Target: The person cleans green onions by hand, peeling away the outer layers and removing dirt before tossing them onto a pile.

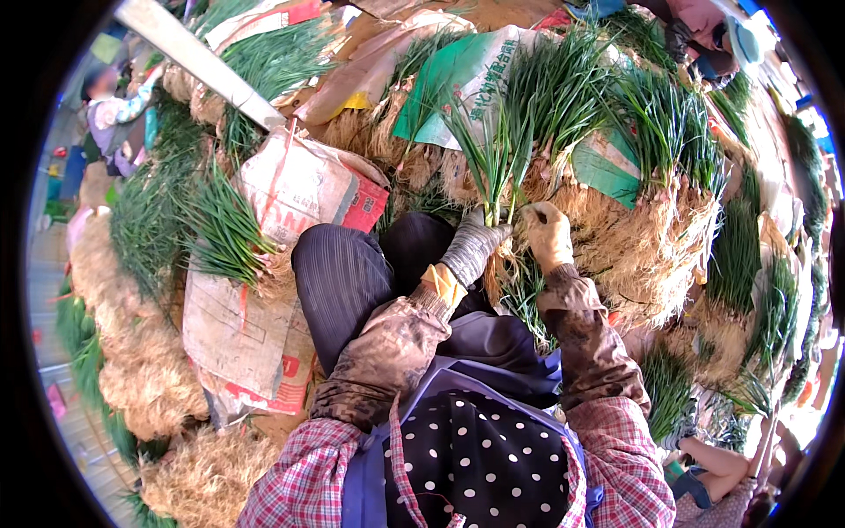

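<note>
My left hand, in a grey glove with a yellowish cuff, is closed around a small bunch of scallions. The green leaves fan upward from the fist, and pale roots hang below it. Just to the right, my right hand wears a cream-yellow glove with its fingers curled in a pinch; whatever is between the fingertips is too small to make out. Beyond both hands lie more scallions, their long tan roots toward me. On the left, a separate bunch rests on a printed sack.
The worn white-and-red sack lies beside my knee. Root piles line the left. A pale post slants in at upper left. One person is at far left, another at upper right, and a bare arm at lower right.
</note>
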Motion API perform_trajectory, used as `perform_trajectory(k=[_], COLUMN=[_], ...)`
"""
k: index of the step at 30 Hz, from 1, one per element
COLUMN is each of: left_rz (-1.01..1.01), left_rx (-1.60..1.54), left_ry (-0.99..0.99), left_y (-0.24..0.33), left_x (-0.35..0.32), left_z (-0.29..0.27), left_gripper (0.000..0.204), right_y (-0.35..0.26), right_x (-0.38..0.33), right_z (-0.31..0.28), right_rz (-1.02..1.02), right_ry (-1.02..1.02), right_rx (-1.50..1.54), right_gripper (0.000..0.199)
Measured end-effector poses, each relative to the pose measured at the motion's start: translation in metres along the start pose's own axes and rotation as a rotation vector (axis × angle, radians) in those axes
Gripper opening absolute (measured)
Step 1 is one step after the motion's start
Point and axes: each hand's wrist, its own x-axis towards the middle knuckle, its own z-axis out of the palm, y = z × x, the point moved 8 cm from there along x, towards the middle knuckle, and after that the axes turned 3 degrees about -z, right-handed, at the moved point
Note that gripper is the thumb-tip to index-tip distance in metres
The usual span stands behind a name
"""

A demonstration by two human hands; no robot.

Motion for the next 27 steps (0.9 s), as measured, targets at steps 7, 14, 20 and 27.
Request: perform_trajectory(k=[7, 14, 20, 27], left_rz=[-0.029, 0.003, 0.044, 0.022], left_rx=[0.061, -0.078, -0.073, -0.582], left_ry=[-0.033, 0.027, 0.161, 0.208], left_y=[0.005, -0.003, -0.008, 0.006], left_x=[-0.012, -0.002, 0.005, 0.006], left_z=[0.008, -0.003, -0.011, -0.018], left_gripper=[0.020, 0.016, 0.010, 0.007], right_y=[-0.007, -0.037, 0.012, 0.068], right_x=[0.004, -0.005, -0.022, -0.054], right_z=[0.025, 0.028, 0.032, 0.073], right_rz=[0.505, 0.193, 0.209, -0.150], right_ry=[-0.109, -0.078, -0.086, -0.684], right_rx=[0.683, 0.449, 0.069, -0.662], right_gripper=[0.023, 0.026, 0.022, 0.039])
